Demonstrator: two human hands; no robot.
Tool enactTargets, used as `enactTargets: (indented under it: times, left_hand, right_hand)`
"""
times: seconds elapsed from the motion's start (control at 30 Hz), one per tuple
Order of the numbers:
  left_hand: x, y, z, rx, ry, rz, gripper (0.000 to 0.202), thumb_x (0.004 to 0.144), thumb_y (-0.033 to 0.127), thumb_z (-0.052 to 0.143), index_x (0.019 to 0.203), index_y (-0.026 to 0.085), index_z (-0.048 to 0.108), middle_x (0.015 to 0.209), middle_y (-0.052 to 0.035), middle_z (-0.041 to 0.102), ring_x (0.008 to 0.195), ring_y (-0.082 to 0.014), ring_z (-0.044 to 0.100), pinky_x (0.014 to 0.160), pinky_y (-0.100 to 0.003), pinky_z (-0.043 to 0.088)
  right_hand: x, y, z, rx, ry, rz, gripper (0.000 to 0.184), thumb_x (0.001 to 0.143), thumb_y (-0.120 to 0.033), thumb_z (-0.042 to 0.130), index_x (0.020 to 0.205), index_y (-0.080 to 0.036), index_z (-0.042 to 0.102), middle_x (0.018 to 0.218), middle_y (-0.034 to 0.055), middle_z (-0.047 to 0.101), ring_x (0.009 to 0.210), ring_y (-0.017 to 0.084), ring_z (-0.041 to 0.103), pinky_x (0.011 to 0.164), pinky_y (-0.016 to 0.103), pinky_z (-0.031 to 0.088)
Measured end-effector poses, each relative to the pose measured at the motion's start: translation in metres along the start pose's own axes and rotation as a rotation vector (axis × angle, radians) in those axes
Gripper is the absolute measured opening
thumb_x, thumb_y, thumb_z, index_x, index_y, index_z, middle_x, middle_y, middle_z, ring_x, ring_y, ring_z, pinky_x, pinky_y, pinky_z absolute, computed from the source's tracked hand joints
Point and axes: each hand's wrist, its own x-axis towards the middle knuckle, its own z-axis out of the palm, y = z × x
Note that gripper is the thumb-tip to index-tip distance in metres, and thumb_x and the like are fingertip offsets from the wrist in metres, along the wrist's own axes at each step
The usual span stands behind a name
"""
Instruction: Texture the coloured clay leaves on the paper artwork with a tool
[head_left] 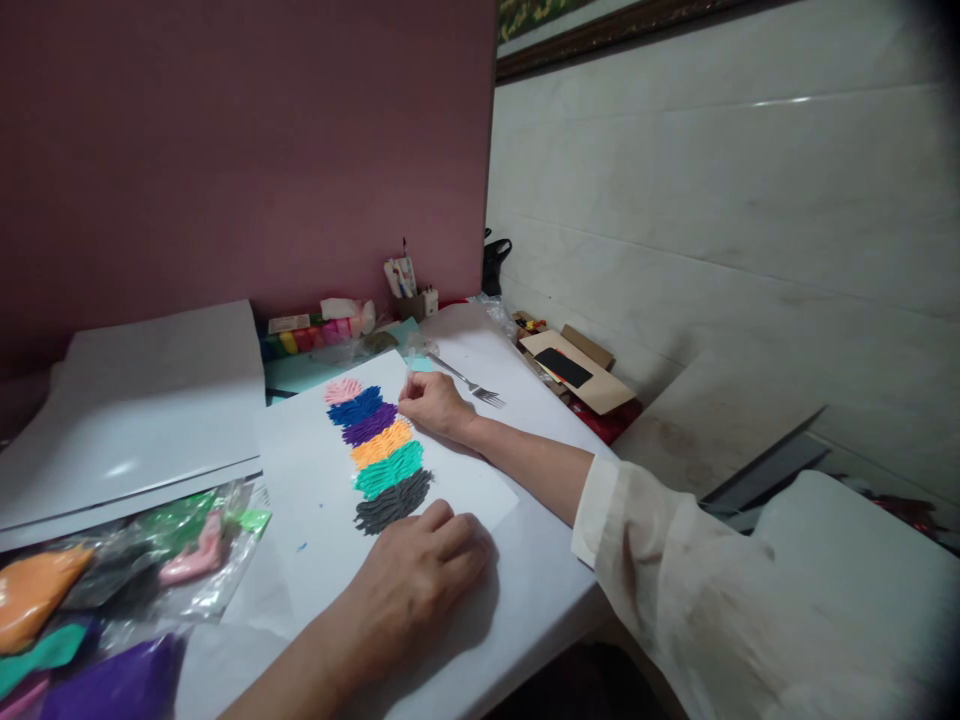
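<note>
A white sheet of paper [300, 470] carries a column of textured modelling clay bands: pink [344, 391], blue [355, 407], purple [370, 425], orange [382, 444], teal [390, 470] and dark grey [393, 503]. My right hand [437, 404] pinches a thin, see-through plastic stick [410, 366] upright, beside the purple and orange bands. Below the grey band, my left hand [435, 560] rests on the paper with its fingers curled in; the fingertips are hidden. Behind my right hand lies a metal fork [476, 388].
Bags of coloured clay [112, 680] lie at the lower left, below a large white board [172, 400]. At the back stand a clay pack [322, 330] and a pen holder [407, 300]. A cardboard piece with a black rectangle [577, 370] is beyond the table's right edge.
</note>
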Motion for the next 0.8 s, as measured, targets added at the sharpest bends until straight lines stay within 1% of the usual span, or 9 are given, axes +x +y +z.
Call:
enactTargets:
  times: [0.27,0.53,0.8]
  left_hand:
    - [0.0003,0.0005,-0.0021,-0.006,-0.001,-0.001,0.024,0.093,0.011,0.042,0.096,0.017,0.065,0.085,-0.0084,0.059,0.068,-0.0164,0.046,0.057,-0.027,0.045]
    - [-0.0024,-0.0014,0.0017,-0.007,-0.026,-0.001,0.022,0.093,0.012,0.045,0.098,0.017,0.065,0.087,-0.0087,0.060,0.068,-0.0173,0.045,0.059,-0.030,0.044]
    - [-0.0032,-0.0007,0.0021,-0.023,-0.027,-0.017,0.021,0.092,0.011,0.046,0.097,0.017,0.065,0.087,-0.0086,0.060,0.070,-0.0173,0.046,0.059,-0.029,0.044]
  right_hand:
    - [0.0008,0.0014,-0.0012,0.006,0.093,0.015,0.009,0.065,-0.011,0.058,0.059,-0.018,0.057,0.058,-0.0049,0.056,0.060,0.011,0.053,0.059,0.022,0.039]
    - [0.0002,0.0016,-0.0009,-0.008,0.075,0.018,0.011,0.062,-0.010,0.060,0.056,-0.018,0.057,0.056,-0.0044,0.056,0.059,0.012,0.052,0.058,0.023,0.038]
    - [0.0006,0.0017,-0.0014,0.007,0.071,0.022,0.010,0.063,-0.011,0.059,0.057,-0.018,0.057,0.058,-0.0039,0.058,0.061,0.012,0.054,0.059,0.023,0.039]
